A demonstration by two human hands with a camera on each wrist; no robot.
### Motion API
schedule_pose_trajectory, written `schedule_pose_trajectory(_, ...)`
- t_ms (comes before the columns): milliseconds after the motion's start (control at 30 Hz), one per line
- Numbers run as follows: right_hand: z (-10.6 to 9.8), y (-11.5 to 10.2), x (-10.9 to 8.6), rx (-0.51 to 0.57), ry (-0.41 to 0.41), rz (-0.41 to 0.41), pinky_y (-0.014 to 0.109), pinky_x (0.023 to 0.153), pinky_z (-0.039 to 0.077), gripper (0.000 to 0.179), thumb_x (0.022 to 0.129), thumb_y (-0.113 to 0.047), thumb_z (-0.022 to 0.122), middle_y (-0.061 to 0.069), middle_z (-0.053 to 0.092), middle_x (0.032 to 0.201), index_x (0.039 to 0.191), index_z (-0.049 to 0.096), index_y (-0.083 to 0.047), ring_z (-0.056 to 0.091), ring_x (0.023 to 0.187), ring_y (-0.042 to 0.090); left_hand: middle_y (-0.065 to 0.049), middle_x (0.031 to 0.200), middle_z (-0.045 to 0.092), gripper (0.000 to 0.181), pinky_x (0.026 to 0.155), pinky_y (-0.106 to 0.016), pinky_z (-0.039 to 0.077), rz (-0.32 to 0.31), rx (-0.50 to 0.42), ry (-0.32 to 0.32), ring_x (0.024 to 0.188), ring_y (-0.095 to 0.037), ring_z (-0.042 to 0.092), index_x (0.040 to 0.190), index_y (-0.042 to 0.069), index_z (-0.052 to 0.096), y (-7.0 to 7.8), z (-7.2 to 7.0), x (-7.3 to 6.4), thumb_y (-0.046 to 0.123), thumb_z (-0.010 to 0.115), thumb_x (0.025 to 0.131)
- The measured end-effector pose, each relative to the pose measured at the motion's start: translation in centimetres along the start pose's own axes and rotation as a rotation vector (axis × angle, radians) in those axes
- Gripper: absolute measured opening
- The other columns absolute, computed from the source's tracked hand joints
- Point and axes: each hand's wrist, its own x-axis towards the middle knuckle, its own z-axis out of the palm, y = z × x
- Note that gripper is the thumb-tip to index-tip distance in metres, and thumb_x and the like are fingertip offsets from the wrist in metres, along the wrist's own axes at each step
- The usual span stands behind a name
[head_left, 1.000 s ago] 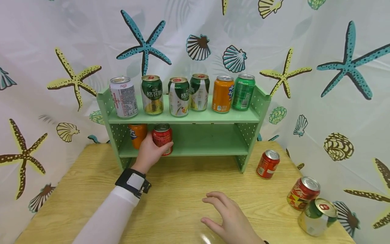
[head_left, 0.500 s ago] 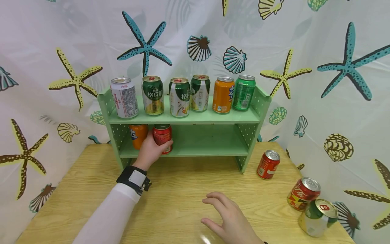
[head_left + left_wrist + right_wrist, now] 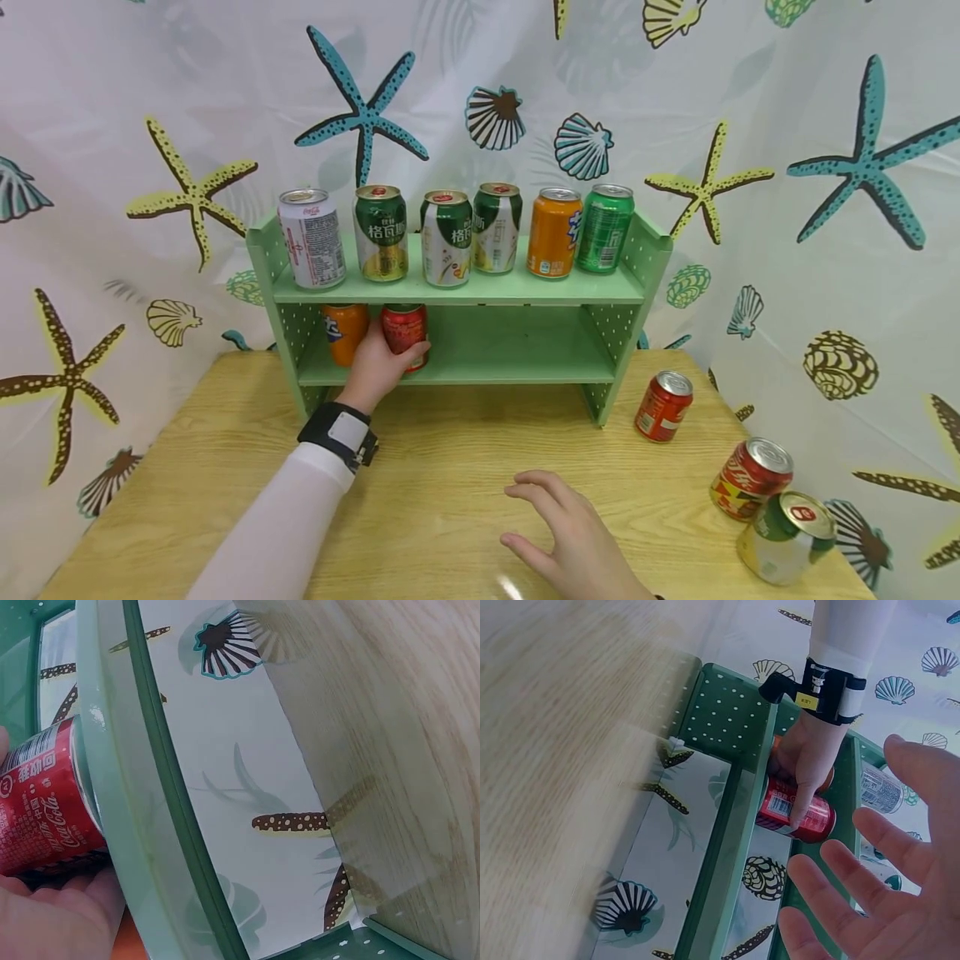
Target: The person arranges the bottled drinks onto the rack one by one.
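Left hand [image 3: 377, 364]: grips red can [image 3: 406, 330] on lower tier [image 3: 517, 343], just beside orange can [image 3: 347, 335].
Right hand [image 3: 576, 535]: spread, above wooden bench [image 3: 442, 467].
Green rack [image 3: 647, 260]: upper tier [image 3: 517, 289] holds six upright cans [image 3: 446, 242].

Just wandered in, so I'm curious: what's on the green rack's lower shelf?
On the lower shelf stands an orange can; beside it, a red can in the grip of the left hand. The hand and upper shelf partly cover them; anything behind them is hidden.

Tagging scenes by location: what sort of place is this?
Probably a staged tabletop setup, not a shop: a seashell-print sheet hangs behind a wooden table bearing a small green rack of drink cans.
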Motion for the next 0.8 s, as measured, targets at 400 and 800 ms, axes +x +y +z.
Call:
schedule_pose_trajectory(400, 0.36, -0.09, -0.03, -0.013, -0.005, -0.017, 0.045, 0.087, 0.059, 0.052, 0.08, -0.031, 0.09, -0.003, 0.064, 0.129, 0.125, 0.067, -0.019, 0.067, 0.114, 0.018, -0.023, 0.142, 0.053, 0.078, 0.114, -0.052, 0.044, -0.007, -0.011, 0.029, 0.13, -0.039, 0.055, 0.151, -0.001, 0.034, -0.24, 0.5, 0.22, 0.031, 0.077, 0.094)
schedule_pose_trajectory(800, 0.38, -0.02, -0.06, -0.01, -0.009, -0.01, 0.044, 0.088, 0.059, 0.048, 0.085, -0.037, 0.086, -0.005, 0.064, 0.13, 0.126, 0.067, -0.02, 0.066, 0.115, 0.017, -0.023, 0.143, 0.052, 0.079, 0.115, -0.052, 0.042, -0.028, -0.02, 0.036, 0.132, -0.039, 0.054, 0.151, -0.001, 0.033, 0.05, 0.73, 0.19, 0.033, 0.077, 0.094)
